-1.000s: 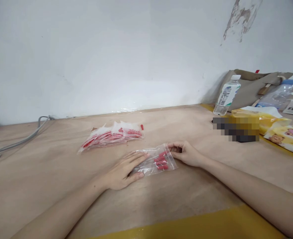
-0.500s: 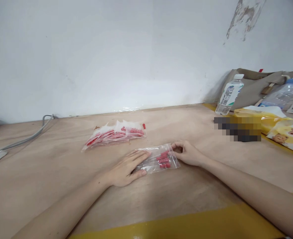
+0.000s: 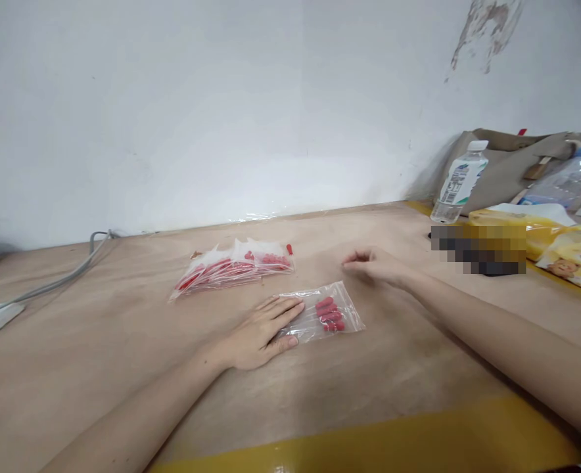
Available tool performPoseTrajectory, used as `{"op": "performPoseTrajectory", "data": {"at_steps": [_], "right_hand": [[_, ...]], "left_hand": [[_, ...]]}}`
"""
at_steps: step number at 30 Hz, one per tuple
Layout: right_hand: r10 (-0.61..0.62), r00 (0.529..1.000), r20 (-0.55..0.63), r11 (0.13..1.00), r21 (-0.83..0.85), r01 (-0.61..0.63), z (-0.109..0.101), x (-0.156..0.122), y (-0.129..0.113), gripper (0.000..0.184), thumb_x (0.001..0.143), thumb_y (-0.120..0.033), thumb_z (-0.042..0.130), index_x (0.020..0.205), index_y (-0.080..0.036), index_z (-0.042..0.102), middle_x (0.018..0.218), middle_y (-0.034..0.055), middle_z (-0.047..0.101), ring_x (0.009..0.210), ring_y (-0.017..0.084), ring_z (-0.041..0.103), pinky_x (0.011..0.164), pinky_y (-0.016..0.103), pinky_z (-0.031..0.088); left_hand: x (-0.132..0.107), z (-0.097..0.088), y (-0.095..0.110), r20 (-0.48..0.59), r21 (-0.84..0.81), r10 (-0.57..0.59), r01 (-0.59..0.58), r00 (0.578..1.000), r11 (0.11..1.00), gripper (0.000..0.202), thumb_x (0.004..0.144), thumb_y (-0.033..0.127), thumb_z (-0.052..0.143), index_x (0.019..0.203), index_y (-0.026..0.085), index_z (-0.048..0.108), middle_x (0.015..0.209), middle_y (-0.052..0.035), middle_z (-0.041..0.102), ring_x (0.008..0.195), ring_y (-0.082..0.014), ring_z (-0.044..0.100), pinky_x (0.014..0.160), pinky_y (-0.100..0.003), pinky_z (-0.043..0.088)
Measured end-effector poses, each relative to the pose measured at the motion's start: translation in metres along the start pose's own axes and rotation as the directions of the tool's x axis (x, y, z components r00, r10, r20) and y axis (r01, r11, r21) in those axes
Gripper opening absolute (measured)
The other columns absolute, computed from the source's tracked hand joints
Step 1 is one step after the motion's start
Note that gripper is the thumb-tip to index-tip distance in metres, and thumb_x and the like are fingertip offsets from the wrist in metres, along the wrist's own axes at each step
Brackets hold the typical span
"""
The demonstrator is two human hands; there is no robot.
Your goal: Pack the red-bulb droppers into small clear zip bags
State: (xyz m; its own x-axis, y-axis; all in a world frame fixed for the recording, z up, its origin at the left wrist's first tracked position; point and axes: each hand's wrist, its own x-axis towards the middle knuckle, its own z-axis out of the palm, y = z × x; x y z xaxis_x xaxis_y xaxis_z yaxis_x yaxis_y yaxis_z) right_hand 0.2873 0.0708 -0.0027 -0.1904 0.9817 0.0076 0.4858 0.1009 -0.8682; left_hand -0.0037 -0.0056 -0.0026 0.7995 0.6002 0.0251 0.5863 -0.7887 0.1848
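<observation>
My left hand (image 3: 265, 332) lies flat on the left part of a clear zip bag (image 3: 352, 315), with the fingers stretched out and pressing it to the table. Inside the bag, several red bulb-ended pieces (image 3: 330, 314) that look like dropper tops lie side by side near its right end. Beyond the bag's upper right corner, my right hand (image 3: 372, 265) hovers apart from it. Its thumb and fingers are drawn together at the tips, and nothing shows between them. A row of overlapping filled bags (image 3: 236, 266) with red pieces lies behind. One red piece (image 3: 290, 249) sticks up beside them.
A clear bottle (image 3: 461, 180) with a white cap stands at the back right before a grey-brown bag (image 3: 502, 174). Yellow packs (image 3: 541, 233) and a blurred-out dark object (image 3: 478, 249) lie nearby. A grey cable (image 3: 68, 276) runs along the left.
My right hand has left the bag's right edge and moved up and away from it. The top red piece now sits with the others inside. My left hand stays on the bag.
</observation>
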Motion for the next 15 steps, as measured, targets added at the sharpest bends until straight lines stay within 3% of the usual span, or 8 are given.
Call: {"op": "performPoseTrajectory", "data": {"at_steps": [4, 8, 10, 12, 15], "right_hand": [[-0.025, 0.994, -0.106, 0.966, -0.259, -0.003, 0.028, 0.048, -0.020, 0.019, 0.071, -0.028, 0.060, 0.083, -0.014, 0.062, 0.084, 0.0062, 0.067, 0.074, 0.015, 0.060, 0.062, 0.022, 0.044], [-0.027, 0.985, -0.170, 0.939, -0.344, -0.033, 0.074, 0.093, -0.044, 0.051, 0.074, -0.039, 0.057, 0.113, -0.008, 0.047, 0.110, 0.0182, 0.059, 0.094, 0.023, 0.058, 0.074, 0.029, 0.045], [-0.030, 0.988, -0.150, 0.919, -0.393, -0.032, 0.088, 0.110, -0.053, 0.057, 0.072, -0.036, 0.060, 0.117, -0.005, 0.043, 0.113, 0.0234, 0.056, 0.098, 0.028, 0.056, 0.076, 0.033, 0.044], [-0.029, 0.994, -0.103, 0.899, -0.438, -0.019, 0.094, 0.121, -0.056, 0.052, 0.069, -0.029, 0.065, 0.111, -0.003, 0.048, 0.107, 0.0251, 0.059, 0.096, 0.030, 0.057, 0.075, 0.033, 0.044], [-0.087, 0.996, -0.013, 0.871, -0.487, 0.069, 0.085, 0.124, -0.052, 0.030, 0.065, -0.024, 0.068, 0.090, -0.008, 0.060, 0.087, 0.0191, 0.065, 0.088, 0.028, 0.060, 0.073, 0.031, 0.044]], "left_hand": [[0.000, 0.000, 0.000, 0.004, -0.007, -0.005, 0.005, 1.000, 1.000, 0.054, 0.093, 0.044, 0.031, 0.141, 0.023, 0.018, 0.146, -0.0058, 0.023, 0.134, -0.0221, 0.020, 0.109, -0.042, 0.018], [-0.001, 0.001, -0.001, -0.001, -0.017, -0.016, 0.016, 1.000, 1.000, 0.055, 0.093, 0.045, 0.032, 0.141, 0.023, 0.018, 0.146, -0.0058, 0.022, 0.133, -0.0232, 0.020, 0.109, -0.043, 0.018], [-0.002, 0.002, -0.001, -0.004, -0.019, -0.016, 0.016, 1.000, 1.000, 0.055, 0.093, 0.045, 0.033, 0.141, 0.024, 0.018, 0.146, -0.0059, 0.022, 0.134, -0.0236, 0.020, 0.109, -0.044, 0.018], [-0.003, 0.002, -0.002, -0.006, -0.028, -0.010, 0.010, 1.000, 1.000, 0.055, 0.092, 0.044, 0.033, 0.141, 0.024, 0.018, 0.146, -0.0059, 0.022, 0.134, -0.0242, 0.019, 0.109, -0.044, 0.018], [-0.003, 0.002, -0.002, -0.013, -0.044, -0.007, 0.006, 1.000, 0.999, 0.055, 0.092, 0.044, 0.034, 0.141, 0.024, 0.019, 0.146, -0.0059, 0.023, 0.133, -0.0249, 0.021, 0.109, -0.045, 0.019]]}}
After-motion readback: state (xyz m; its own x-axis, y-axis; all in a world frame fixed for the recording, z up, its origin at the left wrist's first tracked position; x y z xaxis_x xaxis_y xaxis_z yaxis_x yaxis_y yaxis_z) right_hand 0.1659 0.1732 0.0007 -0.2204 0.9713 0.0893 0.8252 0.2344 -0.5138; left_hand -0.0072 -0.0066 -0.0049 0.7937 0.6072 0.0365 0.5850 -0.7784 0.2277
